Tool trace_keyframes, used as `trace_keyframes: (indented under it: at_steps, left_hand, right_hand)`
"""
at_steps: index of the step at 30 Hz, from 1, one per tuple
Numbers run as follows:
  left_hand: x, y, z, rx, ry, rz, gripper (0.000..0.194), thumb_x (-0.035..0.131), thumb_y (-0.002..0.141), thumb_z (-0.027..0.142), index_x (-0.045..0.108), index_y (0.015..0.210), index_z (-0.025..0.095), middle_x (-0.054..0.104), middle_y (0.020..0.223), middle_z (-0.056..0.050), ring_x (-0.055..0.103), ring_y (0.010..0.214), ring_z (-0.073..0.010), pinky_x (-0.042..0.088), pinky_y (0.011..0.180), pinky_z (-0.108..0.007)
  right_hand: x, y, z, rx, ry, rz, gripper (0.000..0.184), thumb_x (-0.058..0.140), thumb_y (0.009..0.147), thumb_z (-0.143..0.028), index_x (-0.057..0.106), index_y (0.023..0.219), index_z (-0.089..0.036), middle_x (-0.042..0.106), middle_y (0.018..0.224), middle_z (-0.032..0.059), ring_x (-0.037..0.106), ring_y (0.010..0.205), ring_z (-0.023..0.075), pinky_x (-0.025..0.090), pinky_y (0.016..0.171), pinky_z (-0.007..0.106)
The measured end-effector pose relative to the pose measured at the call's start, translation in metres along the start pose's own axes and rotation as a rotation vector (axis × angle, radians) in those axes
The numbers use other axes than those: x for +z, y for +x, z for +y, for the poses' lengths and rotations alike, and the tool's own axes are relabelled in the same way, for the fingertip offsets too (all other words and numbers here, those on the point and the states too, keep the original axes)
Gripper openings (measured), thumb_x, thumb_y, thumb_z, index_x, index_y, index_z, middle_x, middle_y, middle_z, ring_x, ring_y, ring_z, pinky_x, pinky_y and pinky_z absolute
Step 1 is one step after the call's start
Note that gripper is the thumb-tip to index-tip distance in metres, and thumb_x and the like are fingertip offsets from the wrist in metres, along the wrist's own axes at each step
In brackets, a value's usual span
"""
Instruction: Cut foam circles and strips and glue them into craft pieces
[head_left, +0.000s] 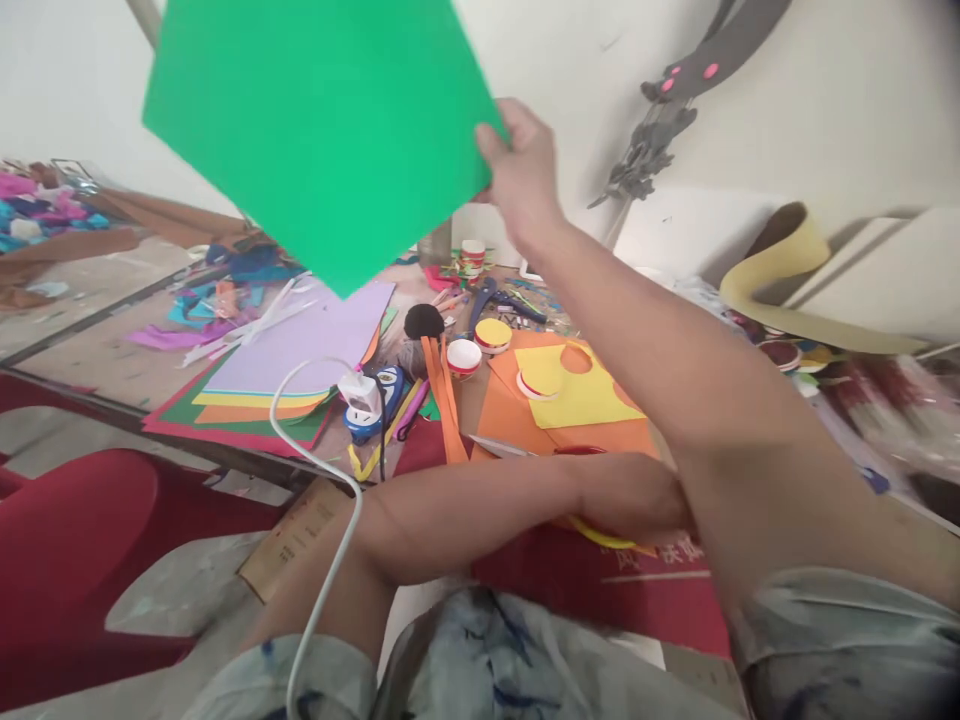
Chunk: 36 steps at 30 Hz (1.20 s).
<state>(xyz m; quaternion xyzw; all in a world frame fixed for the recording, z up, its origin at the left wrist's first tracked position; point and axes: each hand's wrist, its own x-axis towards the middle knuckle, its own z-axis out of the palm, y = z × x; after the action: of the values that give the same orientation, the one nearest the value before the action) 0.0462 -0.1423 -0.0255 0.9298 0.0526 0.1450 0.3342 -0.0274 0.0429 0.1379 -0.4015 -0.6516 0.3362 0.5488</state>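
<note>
A large green sheet of craft foam or paper (322, 140) is raised above the table, tilted so one corner points down. My right hand (525, 165) pinches its right corner between thumb and fingers. Lower down, my left hand (637, 495) reaches across to the right, beneath my right forearm, which hides its fingers. Close to it are a pointed metal blade (502, 447), a curved yellow piece (600, 535) and orange sheets (510, 410). On these lies a yellow sheet (585, 400) with a round cut-out.
Coloured sheets (292, 350) are stacked at left. A white cable runs from a charger (361, 398) on a blue power strip. Small round tubs (463, 357), a black pompom (424, 322) and orange strips (444, 395) sit mid-table. Red chairs (135, 560) stand at left; a yellow roll (787, 270) leans right.
</note>
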Motion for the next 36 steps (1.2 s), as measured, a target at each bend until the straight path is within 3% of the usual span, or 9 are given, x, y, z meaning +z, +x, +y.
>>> trace_keyframes:
  at_steps: [2,6,8,11,14,17,21,27,36]
  left_hand:
    - [0.003,0.001,-0.006,-0.013,-0.076,0.039,0.021,0.064,0.094,0.008,0.079,0.097,0.021,0.083,0.122,-0.010,0.076,0.112,-0.0250,0.058,0.095,-0.035]
    - [-0.002,0.005,-0.022,-0.235,-0.566,0.603,0.016,0.076,0.091,0.026,0.068,0.102,0.019,0.080,0.104,-0.007,0.073,0.096,-0.0202,0.055,0.092,-0.034]
    - [-0.010,0.008,-0.025,-0.207,-0.907,0.841,0.029,0.083,0.083,0.027,0.064,0.105,0.021,0.078,0.105,-0.004,0.072,0.096,-0.0187,0.055,0.086,-0.031]
    - [-0.027,0.009,-0.021,-0.099,-1.125,1.117,0.031,0.086,0.082,0.026,0.065,0.105,0.022,0.078,0.119,-0.003,0.072,0.111,-0.0177,0.053,0.091,-0.029]
    - [-0.044,0.006,-0.013,-0.112,-1.227,1.214,0.021,0.084,0.091,0.029,0.065,0.091,0.020,0.080,0.106,-0.004,0.074,0.107,-0.0173,0.054,0.099,-0.031]
    - [-0.059,0.003,-0.012,-0.052,-1.242,1.338,0.020,0.084,0.095,0.027,0.071,0.108,0.021,0.083,0.121,-0.005,0.077,0.118,-0.0180,0.056,0.111,-0.034]
    - [-0.071,0.000,-0.021,-0.076,-1.230,1.436,0.023,0.079,0.100,0.024,0.072,0.122,0.020,0.084,0.128,-0.008,0.078,0.124,-0.0173,0.055,0.121,-0.036]
    - [-0.072,0.000,-0.029,-0.132,-1.242,1.448,0.033,0.079,0.101,0.025,0.071,0.133,0.021,0.084,0.130,-0.008,0.080,0.125,-0.0196,0.055,0.125,-0.040]
    - [-0.077,0.002,-0.015,-0.195,-1.316,1.475,0.013,0.065,0.107,0.014,0.075,0.115,0.018,0.087,0.119,-0.006,0.076,0.132,-0.0179,0.054,0.125,-0.032]
  right_hand:
    - [-0.045,-0.026,-0.006,-0.111,0.196,0.146,0.027,0.048,0.106,-0.016,0.063,0.127,-0.010,0.078,0.112,-0.0008,0.068,0.084,0.0020,0.051,0.079,0.014]
    - [-0.115,-0.100,0.009,-0.029,0.302,0.388,0.018,0.052,0.104,-0.014,0.066,0.115,-0.018,0.078,0.115,0.0056,0.067,0.082,0.0053,0.058,0.077,0.018]
    - [-0.137,-0.136,0.025,0.045,0.269,0.454,0.012,0.059,0.101,-0.022,0.068,0.110,-0.022,0.079,0.114,0.0049,0.071,0.083,0.0103,0.061,0.074,0.022]
    - [-0.154,-0.179,0.051,0.040,0.273,0.480,0.022,0.065,0.093,-0.041,0.068,0.108,-0.025,0.080,0.116,0.0039,0.077,0.097,0.0194,0.065,0.075,0.030]
    - [-0.154,-0.206,0.069,0.087,0.341,0.467,0.035,0.071,0.083,-0.051,0.065,0.107,-0.027,0.081,0.111,0.0032,0.077,0.095,0.0207,0.066,0.077,0.032]
    - [-0.149,-0.220,0.075,0.073,0.395,0.393,0.040,0.081,0.074,-0.050,0.064,0.102,-0.027,0.080,0.100,0.0007,0.074,0.088,0.0190,0.065,0.083,0.032]
    - [-0.153,-0.226,0.076,0.118,0.373,0.269,0.036,0.082,0.076,-0.055,0.061,0.088,-0.028,0.067,0.080,-0.0039,0.064,0.070,0.0164,0.062,0.072,0.031]
    - [-0.167,-0.226,0.078,0.135,0.224,0.274,0.048,0.073,0.080,-0.070,0.052,0.074,-0.027,0.056,0.073,-0.0031,0.061,0.071,0.0167,0.062,0.072,0.031]
    - [-0.164,-0.231,0.070,0.112,0.189,0.299,0.051,0.073,0.082,-0.075,0.052,0.074,-0.028,0.058,0.069,-0.0032,0.064,0.063,0.0172,0.063,0.066,0.033]
